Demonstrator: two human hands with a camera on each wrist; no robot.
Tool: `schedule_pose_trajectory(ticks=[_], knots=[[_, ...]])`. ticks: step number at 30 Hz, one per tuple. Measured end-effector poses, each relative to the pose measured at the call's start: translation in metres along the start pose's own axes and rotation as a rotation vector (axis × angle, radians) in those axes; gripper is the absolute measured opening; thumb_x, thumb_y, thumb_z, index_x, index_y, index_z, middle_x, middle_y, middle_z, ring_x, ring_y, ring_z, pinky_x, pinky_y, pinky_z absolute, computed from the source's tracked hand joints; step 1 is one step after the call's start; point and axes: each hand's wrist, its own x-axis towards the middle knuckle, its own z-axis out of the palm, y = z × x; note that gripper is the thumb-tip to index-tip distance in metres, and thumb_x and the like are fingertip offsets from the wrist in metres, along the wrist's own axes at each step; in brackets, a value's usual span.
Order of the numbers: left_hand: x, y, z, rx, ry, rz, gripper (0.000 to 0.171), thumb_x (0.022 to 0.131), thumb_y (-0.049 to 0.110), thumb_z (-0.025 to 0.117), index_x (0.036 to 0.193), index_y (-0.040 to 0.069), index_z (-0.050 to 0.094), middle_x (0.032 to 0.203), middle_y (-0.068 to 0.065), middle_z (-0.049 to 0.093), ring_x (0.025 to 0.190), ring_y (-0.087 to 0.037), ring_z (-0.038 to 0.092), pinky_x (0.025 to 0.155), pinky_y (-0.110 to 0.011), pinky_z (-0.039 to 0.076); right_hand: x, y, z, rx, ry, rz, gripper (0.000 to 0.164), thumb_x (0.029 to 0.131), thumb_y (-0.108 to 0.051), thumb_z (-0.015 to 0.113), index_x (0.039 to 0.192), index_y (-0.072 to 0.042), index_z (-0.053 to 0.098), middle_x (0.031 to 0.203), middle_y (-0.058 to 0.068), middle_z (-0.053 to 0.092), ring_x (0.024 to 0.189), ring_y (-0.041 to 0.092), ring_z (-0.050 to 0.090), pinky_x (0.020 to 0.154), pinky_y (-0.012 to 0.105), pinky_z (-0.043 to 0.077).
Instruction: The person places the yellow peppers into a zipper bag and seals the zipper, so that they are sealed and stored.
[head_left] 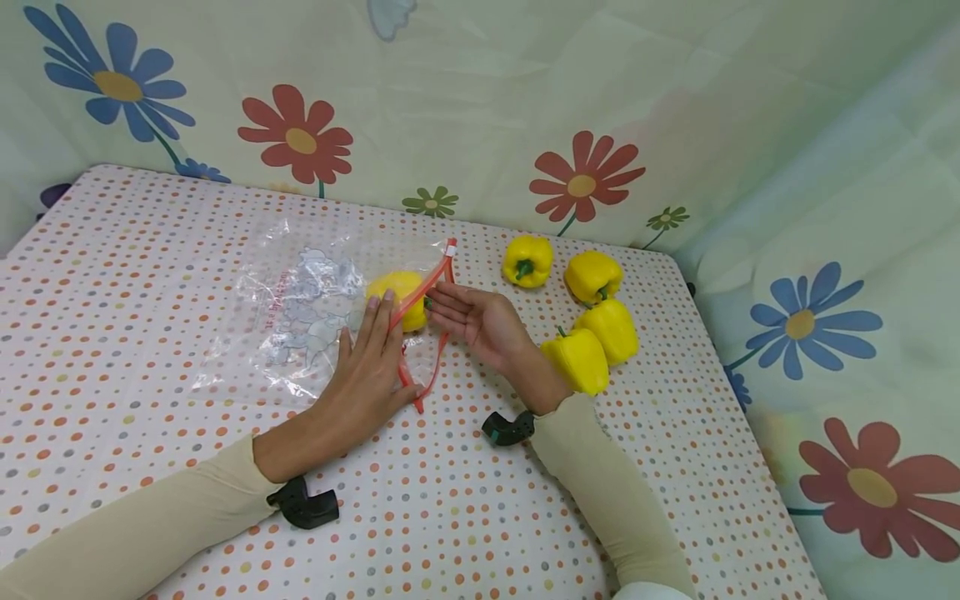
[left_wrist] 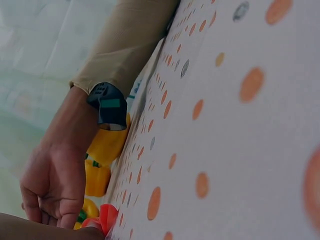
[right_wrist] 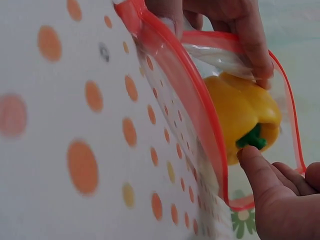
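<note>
A clear plastic zip bag [head_left: 247, 342] with a red-edged mouth lies flat on the table. Just inside its mouth sits a yellow bell pepper [head_left: 395, 284], green stem toward the right. My left hand [head_left: 358, 379] holds the bag's mouth apart, thumb at the near red edge and fingers over the upper one. With fingers nearly straight, my right hand [head_left: 486, 323] reaches to the mouth from the right. In the right wrist view, its fingertips touch the pepper [right_wrist: 239, 100] by the stem.
Several more yellow bell peppers stand to the right, among them one at the back [head_left: 527, 257] and one beside my right wrist [head_left: 583, 364]. A dotted cloth [head_left: 420, 508] covers the table. Behind it hangs a flowered curtain [head_left: 450, 100].
</note>
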Motion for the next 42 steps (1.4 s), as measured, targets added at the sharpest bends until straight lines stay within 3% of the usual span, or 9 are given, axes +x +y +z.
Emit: schedule_pose_trajectory(ticks=[7,19,26,35,42], knots=[[0.001,-0.001,0.000,0.019,0.001,0.002,0.107,0.081,0.037,0.079,0.151,-0.010,0.012,0.161,-0.016,-0.012,0.146,-0.029,-0.014,0.105,-0.070,0.014,-0.013,-0.018,-0.006,-0.079,-0.012,-0.074,0.041,0.106,-0.013,0.034,0.139,0.011,0.044,0.142,0.029,0.044,0.126,0.035,0.050,0.099,0.041,0.042],[0.001,-0.001,0.002,0.036,0.012,0.012,0.105,0.080,0.037,0.081,0.149,-0.012,0.018,0.160,-0.019,-0.009,0.146,-0.031,-0.012,0.104,-0.072,0.013,-0.048,-0.047,-0.032,-0.110,0.034,-0.106,0.041,0.106,-0.013,0.039,0.140,0.011,0.043,0.137,0.023,0.052,0.125,0.034,0.051,0.098,0.040,0.044],[0.001,-0.001,0.002,0.025,0.016,0.014,0.103,0.079,0.035,0.081,0.148,-0.014,0.021,0.160,-0.020,-0.008,0.146,-0.031,-0.011,0.104,-0.072,0.012,-0.068,-0.055,-0.047,-0.188,0.001,-0.166,0.044,0.106,-0.014,0.039,0.141,0.014,0.039,0.138,0.022,0.051,0.125,0.033,0.051,0.100,0.042,0.041],[0.000,-0.001,0.003,0.040,0.024,0.023,0.104,0.080,0.035,0.081,0.147,-0.015,0.021,0.160,-0.022,-0.008,0.146,-0.033,-0.010,0.111,-0.063,0.003,-0.092,-0.061,-0.063,-0.189,0.049,-0.201,0.046,0.106,-0.013,0.040,0.140,0.017,0.035,0.134,0.021,0.056,0.124,0.032,0.053,0.099,0.040,0.042],[0.000,-0.001,0.002,0.029,0.014,0.028,0.104,0.081,0.035,0.080,0.148,-0.015,0.018,0.159,-0.022,-0.009,0.146,-0.033,-0.010,0.113,-0.058,0.007,-0.109,-0.062,-0.077,-0.209,0.109,-0.201,0.044,0.105,-0.014,0.044,0.140,0.011,0.042,0.133,0.018,0.057,0.122,0.030,0.054,0.098,0.039,0.042]])
